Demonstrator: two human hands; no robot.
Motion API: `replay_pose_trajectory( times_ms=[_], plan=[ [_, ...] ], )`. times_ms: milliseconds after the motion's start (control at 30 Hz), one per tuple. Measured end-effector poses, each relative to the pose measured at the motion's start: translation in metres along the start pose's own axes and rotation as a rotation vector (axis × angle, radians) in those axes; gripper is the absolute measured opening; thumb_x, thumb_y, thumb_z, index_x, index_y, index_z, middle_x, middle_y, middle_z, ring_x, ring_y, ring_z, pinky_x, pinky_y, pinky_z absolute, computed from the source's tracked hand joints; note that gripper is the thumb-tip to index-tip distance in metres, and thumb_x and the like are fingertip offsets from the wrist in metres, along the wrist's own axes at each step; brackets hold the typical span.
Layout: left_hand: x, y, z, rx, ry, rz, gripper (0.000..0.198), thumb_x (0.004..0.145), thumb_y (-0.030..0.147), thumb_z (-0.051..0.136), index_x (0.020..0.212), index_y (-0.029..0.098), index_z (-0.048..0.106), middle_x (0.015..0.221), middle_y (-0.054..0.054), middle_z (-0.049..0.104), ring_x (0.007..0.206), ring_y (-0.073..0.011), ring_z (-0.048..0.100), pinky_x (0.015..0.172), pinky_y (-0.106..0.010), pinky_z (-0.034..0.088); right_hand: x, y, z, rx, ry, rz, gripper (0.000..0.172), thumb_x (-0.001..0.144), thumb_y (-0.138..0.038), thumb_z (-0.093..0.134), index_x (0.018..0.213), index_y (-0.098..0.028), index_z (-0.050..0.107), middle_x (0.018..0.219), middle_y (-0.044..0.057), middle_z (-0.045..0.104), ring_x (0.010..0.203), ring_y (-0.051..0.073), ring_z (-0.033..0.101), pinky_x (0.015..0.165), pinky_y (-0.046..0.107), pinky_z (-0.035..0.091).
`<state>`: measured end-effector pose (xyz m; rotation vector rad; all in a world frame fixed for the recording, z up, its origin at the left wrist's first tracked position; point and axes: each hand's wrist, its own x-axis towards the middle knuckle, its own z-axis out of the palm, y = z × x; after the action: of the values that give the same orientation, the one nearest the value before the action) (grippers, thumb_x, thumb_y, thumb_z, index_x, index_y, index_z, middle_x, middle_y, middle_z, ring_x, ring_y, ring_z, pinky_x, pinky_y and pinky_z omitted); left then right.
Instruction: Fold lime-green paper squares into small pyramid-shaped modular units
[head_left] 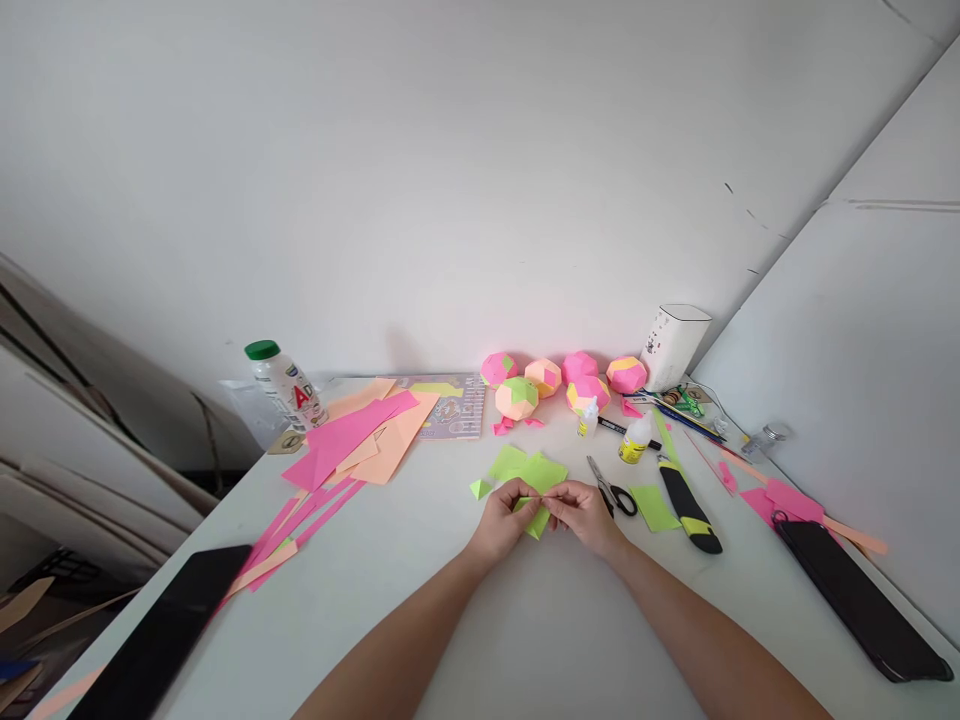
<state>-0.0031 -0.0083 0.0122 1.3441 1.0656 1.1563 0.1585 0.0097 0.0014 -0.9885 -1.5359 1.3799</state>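
Observation:
Both of my hands meet over the middle of the white table [450, 600]. My left hand [504, 518] and my right hand [583, 512] pinch a small green paper piece [537, 521] between their fingertips, fingers closed on it. Just behind them lie more green paper squares [525, 466], and a small folded green piece [480, 489] sits to the left. Black-handled scissors [611, 488] rest right of my right hand, beside another green paper [654, 507].
Several pink, orange and green paper balls [559, 382] line the back wall beside a white box [671, 345]. Pink and orange sheets [367, 440] and strips lie left, near a green-capped bottle [285, 385]. Glue bottles [634, 440], a black-yellow cutter [690, 505], dark flat objects [862, 600] at both sides.

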Motion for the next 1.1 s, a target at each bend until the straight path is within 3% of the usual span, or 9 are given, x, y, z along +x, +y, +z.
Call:
replay_pose_trajectory(
  times_ms=[500, 800, 967, 1100],
  plan=[
    [0.0, -0.001, 0.0, -0.038, 0.043, -0.045, 0.019, 0.071, 0.032, 0.059, 0.063, 0.016, 0.052, 0.057, 0.003, 0.047, 0.055, -0.0097, 0.04, 0.054, -0.022, 0.032, 0.0, -0.004, 0.001, 0.017, -0.007, 0.016, 0.02, 0.073, -0.036, 0.066, 0.076, -0.016, 0.065, 0.048, -0.002, 0.059, 0.044, 0.012, 0.054, 0.044, 0.022, 0.035],
    [0.003, -0.007, -0.001, -0.282, 0.099, -0.151, 0.023, 0.067, 0.034, 0.064, 0.062, 0.016, 0.051, 0.055, 0.004, 0.045, 0.049, -0.0078, 0.04, 0.046, -0.021, 0.034, 0.002, -0.003, 0.0, 0.09, 0.045, 0.038, 0.018, 0.07, -0.034, 0.068, 0.074, -0.017, 0.064, 0.046, -0.003, 0.058, 0.043, 0.013, 0.054, 0.044, 0.023, 0.036],
    [0.004, -0.007, -0.002, -0.391, 0.158, -0.146, 0.024, 0.065, 0.035, 0.066, 0.063, 0.016, 0.052, 0.056, 0.005, 0.047, 0.048, -0.0079, 0.042, 0.043, -0.021, 0.036, 0.002, -0.006, 0.0, 0.119, 0.083, 0.051, 0.02, 0.07, -0.035, 0.068, 0.075, -0.016, 0.063, 0.047, -0.003, 0.058, 0.044, 0.013, 0.054, 0.044, 0.024, 0.036],
    [0.003, -0.003, -0.002, -0.405, 0.135, -0.145, 0.024, 0.069, 0.038, 0.064, 0.07, 0.017, 0.053, 0.06, 0.005, 0.048, 0.05, -0.0085, 0.045, 0.044, -0.021, 0.036, 0.001, -0.008, 0.0, 0.098, 0.082, 0.049, 0.021, 0.072, -0.037, 0.066, 0.075, -0.016, 0.062, 0.049, -0.003, 0.057, 0.045, 0.013, 0.054, 0.045, 0.024, 0.037]
  ],
)
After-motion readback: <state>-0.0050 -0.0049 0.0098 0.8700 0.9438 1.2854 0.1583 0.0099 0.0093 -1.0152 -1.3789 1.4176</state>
